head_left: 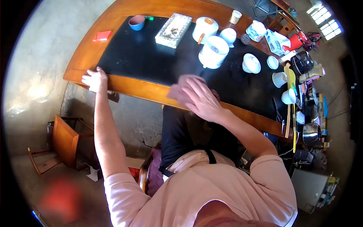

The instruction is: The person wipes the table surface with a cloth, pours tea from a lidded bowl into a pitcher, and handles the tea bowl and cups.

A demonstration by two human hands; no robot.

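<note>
My left hand rests on the front left corner of the wooden desk, its fingers spread over the edge. On the desk's front edge, my right hand presses down on a brownish-purple cloth, gripping it with the fingers laid along it. The cloth lies partly on the black desktop and partly on the wooden rim. Just beyond it stands a white cylindrical container, the nearest object to my right hand. Part of the cloth is hidden under the palm.
A blue-and-pink bowl, a red box and a patterned rectangular box sit toward the left. White lidded vessels and cups stand on the right, beside scissors and clutter. A wooden chair is below left.
</note>
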